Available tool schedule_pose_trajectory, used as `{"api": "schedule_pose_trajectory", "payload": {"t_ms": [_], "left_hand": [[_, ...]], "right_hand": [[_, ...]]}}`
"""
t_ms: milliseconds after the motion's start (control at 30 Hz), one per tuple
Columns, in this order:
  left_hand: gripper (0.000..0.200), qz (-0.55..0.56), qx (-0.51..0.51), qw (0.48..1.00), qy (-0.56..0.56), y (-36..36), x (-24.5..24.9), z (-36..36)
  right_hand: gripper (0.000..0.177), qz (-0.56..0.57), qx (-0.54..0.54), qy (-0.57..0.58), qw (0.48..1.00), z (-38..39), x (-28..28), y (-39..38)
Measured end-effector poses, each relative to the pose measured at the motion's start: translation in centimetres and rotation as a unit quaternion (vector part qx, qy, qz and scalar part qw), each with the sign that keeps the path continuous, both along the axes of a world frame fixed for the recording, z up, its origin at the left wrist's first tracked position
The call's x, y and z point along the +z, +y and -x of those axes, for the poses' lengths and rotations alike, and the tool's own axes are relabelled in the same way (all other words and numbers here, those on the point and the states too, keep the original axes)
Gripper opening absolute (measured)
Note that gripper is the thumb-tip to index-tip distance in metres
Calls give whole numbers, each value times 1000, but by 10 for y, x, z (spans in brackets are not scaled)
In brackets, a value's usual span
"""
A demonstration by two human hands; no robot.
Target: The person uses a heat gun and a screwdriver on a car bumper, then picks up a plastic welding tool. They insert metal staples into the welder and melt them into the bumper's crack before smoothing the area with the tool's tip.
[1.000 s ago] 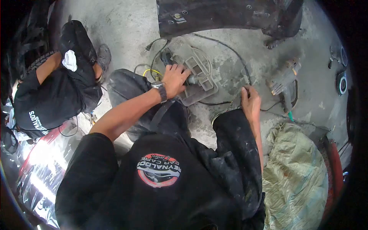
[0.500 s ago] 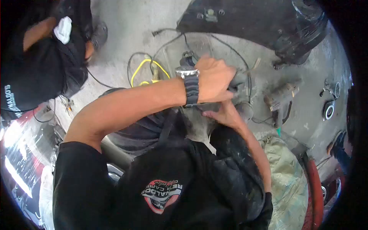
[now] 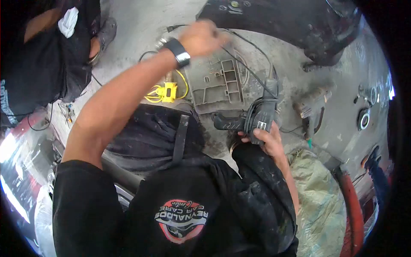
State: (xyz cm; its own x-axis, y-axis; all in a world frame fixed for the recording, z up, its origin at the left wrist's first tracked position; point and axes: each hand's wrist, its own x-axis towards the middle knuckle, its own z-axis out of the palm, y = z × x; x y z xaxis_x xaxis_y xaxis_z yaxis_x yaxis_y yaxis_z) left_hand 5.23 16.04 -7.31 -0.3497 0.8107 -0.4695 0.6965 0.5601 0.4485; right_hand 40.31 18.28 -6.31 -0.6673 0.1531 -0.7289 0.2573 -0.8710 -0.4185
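Note:
My right hand (image 3: 269,139) grips the head of a dark angle grinder (image 3: 259,115). A black side handle (image 3: 227,122) sticks out to the left, and the tool's body points away from me. Its disc is hidden. Cord is looped around the grinder. Up and to the left, my left hand (image 3: 201,38), smeared by motion, is closed on the black power cord (image 3: 244,62), which stretches taut back toward the tool. The plug (image 3: 171,28) dangles just left of that fist. A black watch strap (image 3: 177,52) circles my left wrist.
A grey moulded plastic panel (image 3: 216,88) lies on the floor beyond my knees, beside a yellow outlet box (image 3: 168,92) with yellow cord. A second power tool (image 3: 310,107) lies right. A black car panel (image 3: 278,21) is ahead. A co-worker (image 3: 47,68) is at left; a sack (image 3: 317,201) sits right.
My left hand has swung up and left, away from my right, drawing the cord with it. The grinder, largely covered before, now shows clearly in my right hand.

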Motion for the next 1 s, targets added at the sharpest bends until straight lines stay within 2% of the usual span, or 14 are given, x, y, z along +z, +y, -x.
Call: {"api": "schedule_pose_trajectory", "payload": {"t_ms": [33, 100, 200, 333, 367, 433, 533, 633, 667, 767, 867, 900, 967, 1000], "left_hand": [[53, -36, 5, 994, 104, -4, -20, 25], [55, -105, 65, 968, 219, -14, -63, 63], [58, -139, 70, 988, -14, -4, -60, 82], [55, -158, 70, 985, -27, 3, -57, 85], [56, -142, 69, 987, -26, 1, -57, 84], [58, -118, 63, 991, -22, 6, -52, 83], [56, -69, 115, 990, -45, 10, -39, 77], [50, -150, 129, 978, -67, 3, -58, 96], [48, -166, 131, 975, -68, 2, -61, 102], [49, -143, 124, 981, -41, 5, -56, 99], [51, -117, 128, 984, -40, 11, -61, 97], [51, -123, 125, 984, -41, 10, -59, 95], [58, -143, 121, 982, -24, 3, -56, 88], [60, -156, 127, 978, 62, -1, -66, 91]], "right_hand": [[45, -10, 12, -21, 1000, -7, -2, -3], [44, -32, 35, -61, 997, -18, -11, -9], [44, -16, 40, -54, 998, -26, -30, -23], [36, -100, 156, -39, 982, -17, -37, -21], [35, -85, 178, -37, 980, -14, -33, -17], [39, -106, 253, -42, 961, -5, -25, -5], [46, -167, 336, -28, 926, 6, -10, 6], [55, -224, 373, 56, 899, 0, -16, 2], [58, -242, 378, 95, 889, -3, -19, 1], [62, -257, 386, 104, 880, -6, 0, 12], [64, -259, 389, 42, 883, -30, 13, 34], [65, -229, 281, 68, 930, -57, -7, 29], [72, -127, 258, -19, 958, -75, 20, 56], [77, -150, 168, -17, 974, -85, 23, 60]]}}
